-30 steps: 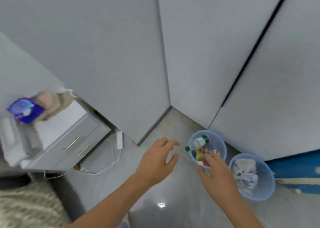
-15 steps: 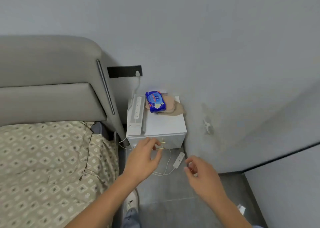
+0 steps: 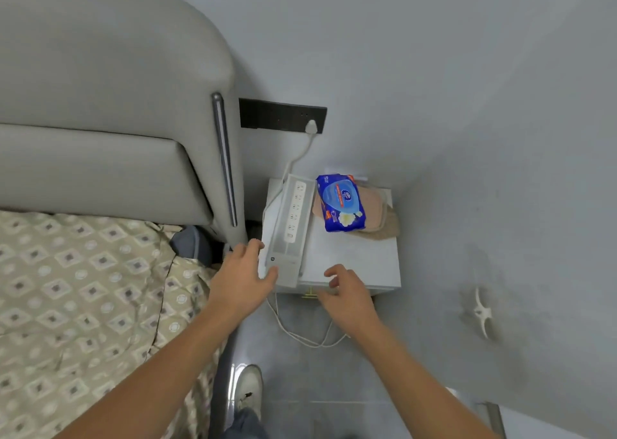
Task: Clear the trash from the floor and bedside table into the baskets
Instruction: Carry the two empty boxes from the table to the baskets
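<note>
Here, both hands are held out over the near edge of the bedside table [image 3: 350,258], and nothing is gripped by either. The left hand [image 3: 242,276] is spread with loose fingers, its thumb seemingly touching the near end of the white power strip [image 3: 292,228]; whether it presses or merely brushes cannot be told. The right hand [image 3: 347,293] is held with fingers half curled but empty, just above the table's front edge, as though readied for a reach. The likely trash is seen farther back on the tabletop: a blue wipes packet [image 3: 340,203] lies on top of a tan flat item [image 3: 377,215], with white paper [image 3: 347,173] tucked behind, all pushed toward the wall corner. The strip is laid lengthwise along the table's left side, probably so its cord [image 3: 297,158] reaches the wall socket above. No basket is shown in this view, so anything picked up would have to be carried elsewhere. A white scrap [image 3: 482,311] is also seen by the wall at right.
</note>
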Tool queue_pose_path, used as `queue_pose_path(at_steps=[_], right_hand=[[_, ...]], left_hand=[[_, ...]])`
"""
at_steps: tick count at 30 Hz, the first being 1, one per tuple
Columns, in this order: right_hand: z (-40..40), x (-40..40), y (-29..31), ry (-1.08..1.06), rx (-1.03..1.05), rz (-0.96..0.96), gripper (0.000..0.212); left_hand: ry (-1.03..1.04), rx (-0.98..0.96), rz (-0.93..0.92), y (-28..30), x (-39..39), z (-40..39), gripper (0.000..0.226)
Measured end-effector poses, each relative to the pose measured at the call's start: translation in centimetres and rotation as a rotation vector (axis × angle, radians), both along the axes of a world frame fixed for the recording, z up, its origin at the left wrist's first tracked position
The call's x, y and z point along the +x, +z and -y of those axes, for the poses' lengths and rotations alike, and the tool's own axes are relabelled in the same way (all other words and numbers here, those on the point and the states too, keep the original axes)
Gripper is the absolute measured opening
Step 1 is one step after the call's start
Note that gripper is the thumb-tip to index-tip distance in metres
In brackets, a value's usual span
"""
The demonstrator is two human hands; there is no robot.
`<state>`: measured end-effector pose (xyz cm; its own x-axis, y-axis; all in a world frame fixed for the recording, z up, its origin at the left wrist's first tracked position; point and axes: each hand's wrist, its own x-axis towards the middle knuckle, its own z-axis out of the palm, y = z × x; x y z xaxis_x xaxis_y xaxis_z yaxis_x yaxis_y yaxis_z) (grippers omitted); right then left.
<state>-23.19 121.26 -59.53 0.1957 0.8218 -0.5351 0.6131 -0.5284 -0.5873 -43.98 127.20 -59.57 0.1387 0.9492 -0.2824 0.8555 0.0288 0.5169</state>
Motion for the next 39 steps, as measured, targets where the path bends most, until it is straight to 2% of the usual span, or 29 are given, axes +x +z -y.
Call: queue_pose_path(at_steps=[6, 12, 17, 22, 27, 32, 36, 39], right_hand=[[-7.0, 1.0, -6.8, -0.060, -0.050, -0.055, 0.045], [-11.9, 2.3, -14.7, -0.045, -0.051, -0.123, 0.033], [-12.6, 3.3, -19.4, -0.044, -0.039, -0.193, 0.021], [-12.5, 3.3, -21.0, -0.104, -0.026, -0.189, 0.032], [-13.4, -0.4, -20.5, -0.092, 0.062, -0.165, 0.065], [-15.1, -5.7, -20.8, -0.058, 0.082, 0.095, 0.102], [-15.2, -8.7, -22.9, -0.116, 0.058, 0.253, 0.109], [-14.0, -9.7, -23.5, -0.162, 0.054, 0.284, 0.110]], left_hand=[[0.081, -0.116, -0.051, -7.2, 3.7, -4.0, 0.073], [0.206, -0.124, -0.127, -15.1, 8.3, -6.9, 0.105], [0.234, -0.073, -0.213, -19.6, 10.2, -7.8, 0.120], [0.254, 0.037, -0.193, -17.4, 8.5, -6.9, 0.104], [0.287, 0.006, -0.204, -12.5, 3.5, -3.2, 0.102], [0.286, 0.002, -0.231, -9.3, -1.0, -0.6, 0.105], [0.240, 0.031, -0.240, -9.6, -3.6, 0.8, 0.110], [0.192, 0.047, -0.230, -9.7, -5.2, 1.2, 0.109]])
